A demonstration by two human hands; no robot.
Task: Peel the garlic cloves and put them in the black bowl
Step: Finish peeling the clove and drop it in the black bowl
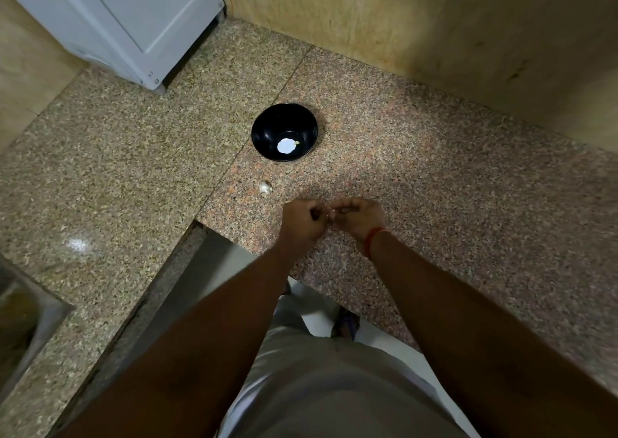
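From the head camera, both hands are meeting low over the speckled granite worktop [434, 170]. The left hand [302, 221] is curling into a loose fist, its fingertips pressing toward the right hand [359, 216], whose fingers are curling in as well — between them a small pale thing is being pinched, most likely a garlic clove [331, 212], though it is too small to tell how much skin is on it. A red thread [374, 240] is circling the right wrist. Just beyond the left hand, a little to its left, another clove [266, 187] is lying loose on the worktop. Farther out past both hands the black bowl [267, 129] is standing upright — a pale clove [296, 142] is lying inside beside a bright white glare. A white appliance [133, 26] is standing far off to the left.
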